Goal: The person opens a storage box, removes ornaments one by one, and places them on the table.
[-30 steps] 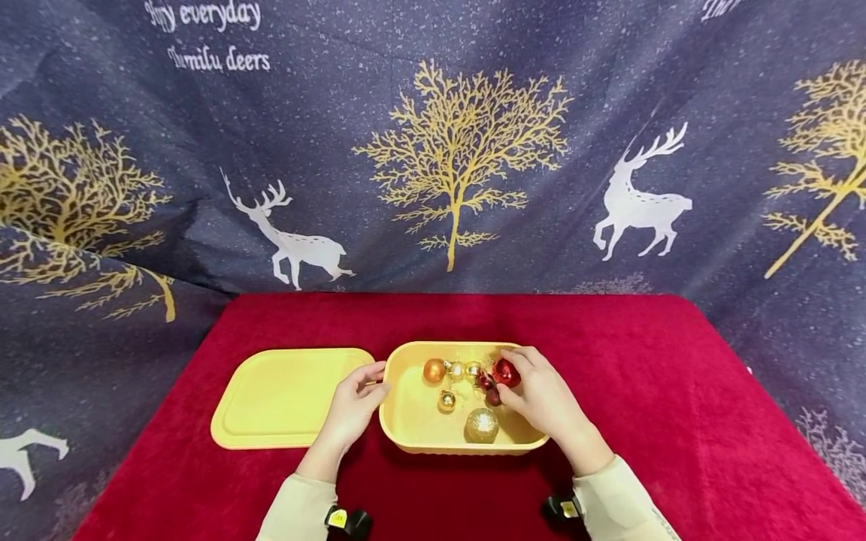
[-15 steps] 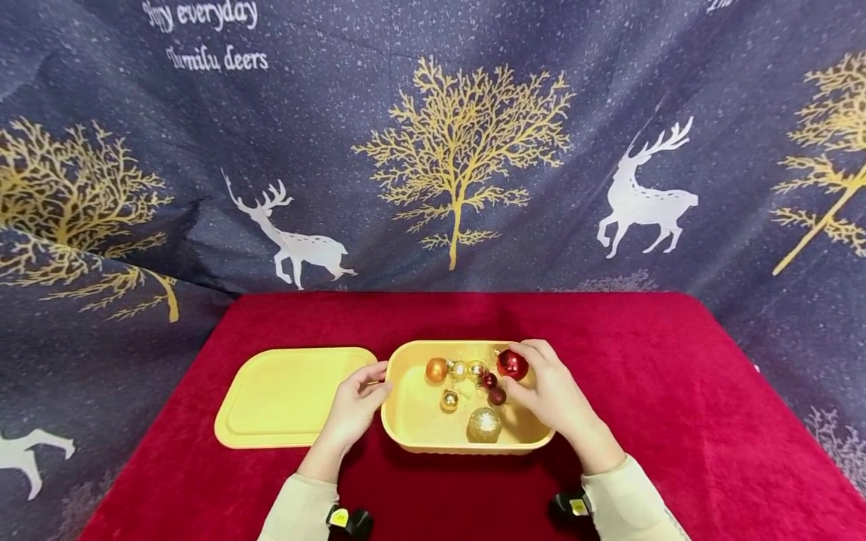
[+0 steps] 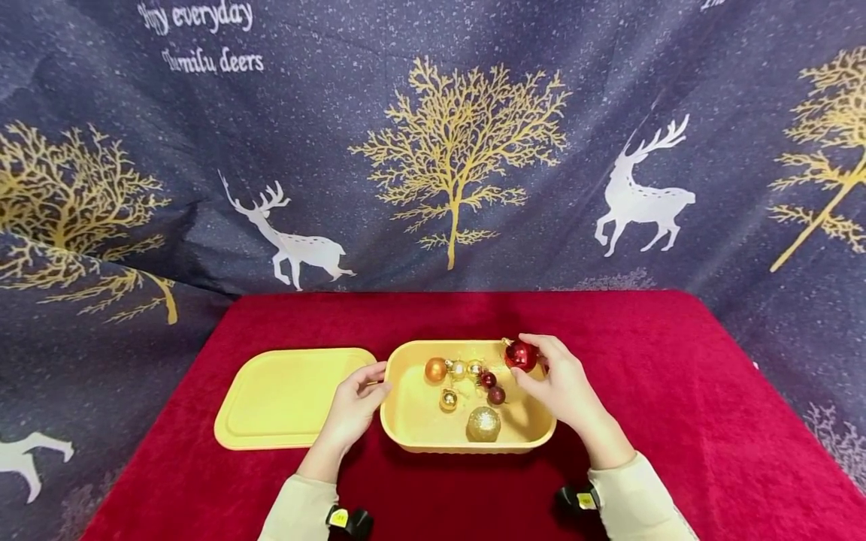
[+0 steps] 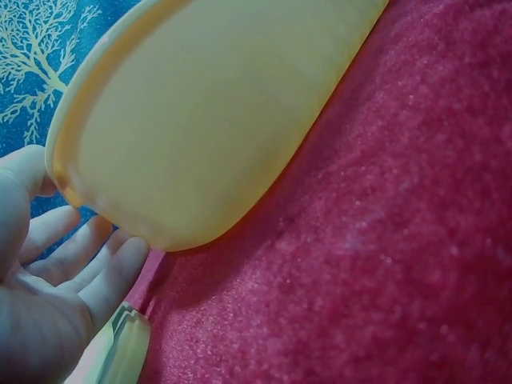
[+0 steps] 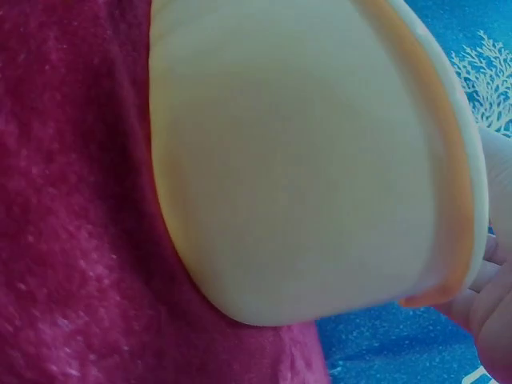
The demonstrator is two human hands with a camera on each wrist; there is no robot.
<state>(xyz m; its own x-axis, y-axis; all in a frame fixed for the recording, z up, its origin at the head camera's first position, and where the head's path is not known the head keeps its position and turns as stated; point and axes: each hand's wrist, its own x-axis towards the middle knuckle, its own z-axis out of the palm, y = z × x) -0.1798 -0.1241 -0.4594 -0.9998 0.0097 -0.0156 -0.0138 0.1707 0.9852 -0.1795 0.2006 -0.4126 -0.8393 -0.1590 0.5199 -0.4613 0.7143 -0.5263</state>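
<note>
Glossy red plastic-looking ball, pinched in my R hand, could slip if I loosen, b/c it's prob. slick.

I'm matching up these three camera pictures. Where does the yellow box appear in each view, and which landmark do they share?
Head: the yellow box sits low, just right of centre.
Left wrist: its outer wall fills the upper middle, running off the top edge.
Right wrist: its outer side fills the middle, also running off the top.
Shared landmark: the red cloth, under the box in head, right in left wrist, left in right wrist.
</note>
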